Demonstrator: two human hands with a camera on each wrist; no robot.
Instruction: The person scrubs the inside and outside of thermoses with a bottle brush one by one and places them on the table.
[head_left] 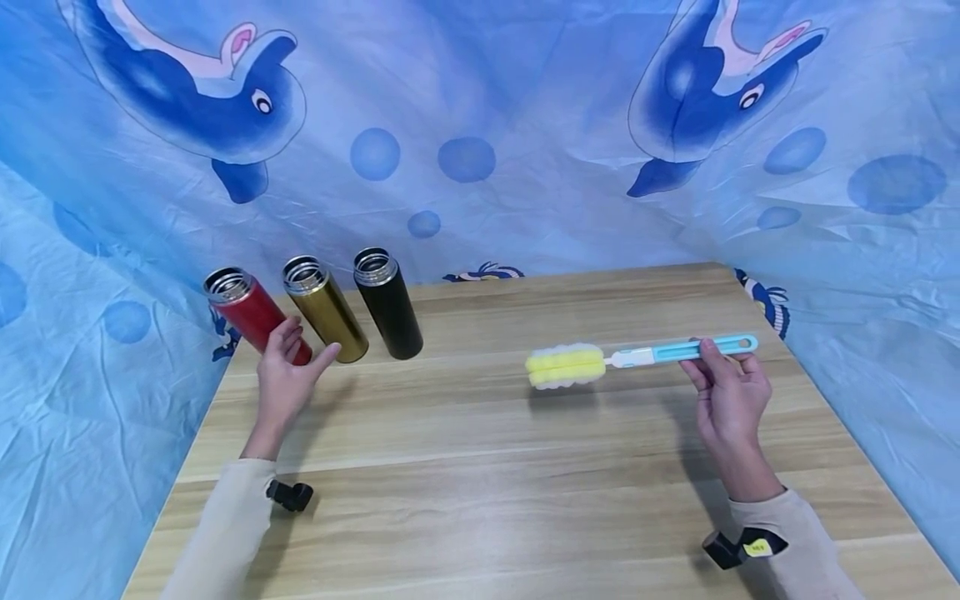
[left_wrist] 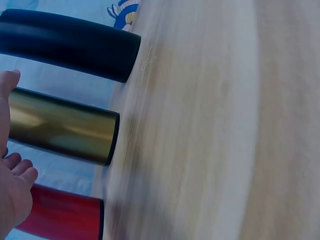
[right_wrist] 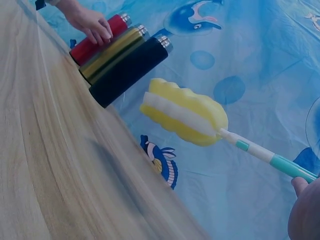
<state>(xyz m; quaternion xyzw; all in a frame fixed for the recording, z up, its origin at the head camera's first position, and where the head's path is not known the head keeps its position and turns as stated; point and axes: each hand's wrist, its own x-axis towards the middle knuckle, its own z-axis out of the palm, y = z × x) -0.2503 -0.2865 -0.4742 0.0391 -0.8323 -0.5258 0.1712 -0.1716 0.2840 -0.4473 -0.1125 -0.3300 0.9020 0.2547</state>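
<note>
My right hand (head_left: 733,408) grips the turquoise-and-white handle of a bottle brush (head_left: 566,365) whose head is yellow and white sponge. The brush points left, held above the table. Over at the left, my left hand (head_left: 285,379) is at the lower part of a red flask (head_left: 258,312), thumb spread away from the fingers. Whether the fingertips touch the red flask, I cannot tell. A gold flask (left_wrist: 65,125) stands just right of that hand, and a black flask (right_wrist: 130,67) is beyond it. All three flasks are upright, with uncapped mouths.
The wooden table (head_left: 465,483) carries the flasks near its far left edge. A blue curtain (head_left: 525,217) printed with dolphins hangs behind and along both sides of the table.
</note>
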